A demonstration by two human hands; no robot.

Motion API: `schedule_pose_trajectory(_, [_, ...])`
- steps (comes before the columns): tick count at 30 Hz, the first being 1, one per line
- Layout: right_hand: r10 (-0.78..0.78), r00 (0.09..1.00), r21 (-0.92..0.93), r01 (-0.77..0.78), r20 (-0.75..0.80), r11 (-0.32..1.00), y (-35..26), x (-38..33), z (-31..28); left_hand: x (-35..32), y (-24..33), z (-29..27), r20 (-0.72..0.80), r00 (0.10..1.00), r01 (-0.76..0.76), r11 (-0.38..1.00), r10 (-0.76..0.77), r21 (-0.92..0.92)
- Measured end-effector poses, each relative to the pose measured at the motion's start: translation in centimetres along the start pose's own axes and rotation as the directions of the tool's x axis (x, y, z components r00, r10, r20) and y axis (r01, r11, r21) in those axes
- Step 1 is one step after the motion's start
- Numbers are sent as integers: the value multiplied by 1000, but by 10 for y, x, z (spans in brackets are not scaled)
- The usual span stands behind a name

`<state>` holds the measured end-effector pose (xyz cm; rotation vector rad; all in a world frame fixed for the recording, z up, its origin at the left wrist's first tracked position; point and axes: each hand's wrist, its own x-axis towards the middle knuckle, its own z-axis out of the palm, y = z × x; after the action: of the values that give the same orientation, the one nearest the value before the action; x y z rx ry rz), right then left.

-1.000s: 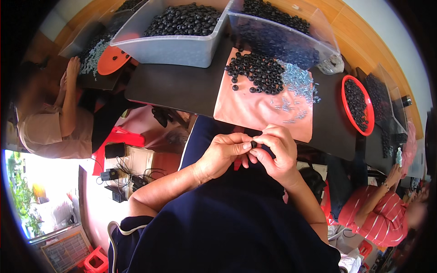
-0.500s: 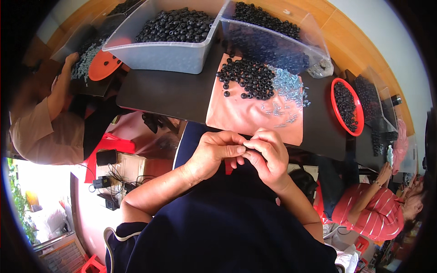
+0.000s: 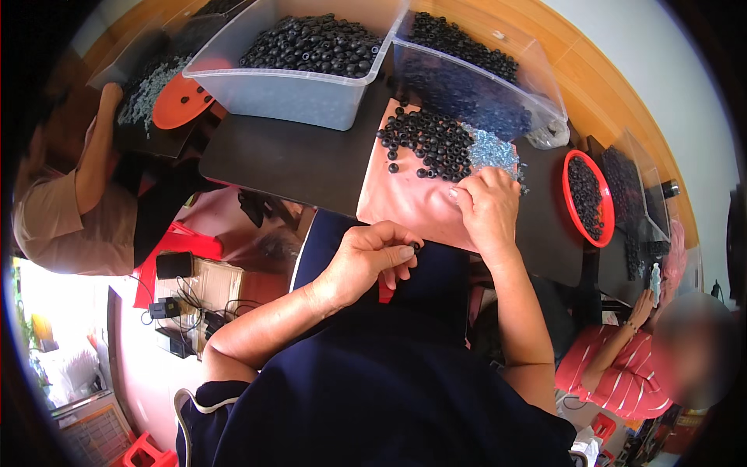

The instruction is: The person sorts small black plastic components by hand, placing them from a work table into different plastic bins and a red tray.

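Note:
My left hand (image 3: pixel 366 261) is closed in front of my body, at the near edge of the table. Between thumb and forefinger it pinches a small round black part (image 3: pixel 416 247), mostly covered by the fingers. Over the pink sheet (image 3: pixel 393 204), my right hand (image 3: pixel 492 210) reaches to the near side of a pile of small clear bluish pieces (image 3: pixel 490 146). Its thumb and fingers are drawn together; whatever lies between them is hidden. Left of that pile, many black ring-like parts with holes (image 3: pixel 436 148) lie loose on the sheet.
Two clear plastic bins, the left bin (image 3: pixel 280 97) and the right bin (image 3: pixel 475 74), hold black parts behind the sheet. A red bowl (image 3: pixel 566 198) of black parts stands at the right. Co-workers sit on both sides: a tan sleeve (image 3: pixel 50 222) left, a striped red shirt (image 3: pixel 615 373) right.
My right hand has left the left hand and moved forward and right to the clear pieces. The left hand stays nearly in place, and the black part in it now shows more.

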<state>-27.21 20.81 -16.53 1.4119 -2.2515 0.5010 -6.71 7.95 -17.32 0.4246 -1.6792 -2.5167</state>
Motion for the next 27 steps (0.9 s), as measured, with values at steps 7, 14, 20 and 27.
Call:
schedule_pose_trajectory(7, [-103, 995, -31, 103, 9, 994, 1, 0, 1, -1, 5, -6, 34, 999, -16, 997, 14, 69])
schedule_pose_trajectory(14, [-105, 994, 33, 104, 16, 994, 2, 0, -5, 2, 6, -5, 35, 999, -10, 999, 9, 41])
schedule_pose_trajectory(20, [-100, 994, 55, 97, 50, 994, 5, -1, -3, 3, 3, -5, 5, 999, -34, 999, 34, 22])
schedule_pose_trajectory(27, [-35, 995, 33, 31, 96, 999, 3, 3, -9, 5, 12, -5, 35, 999, -18, 998, 16, 54])
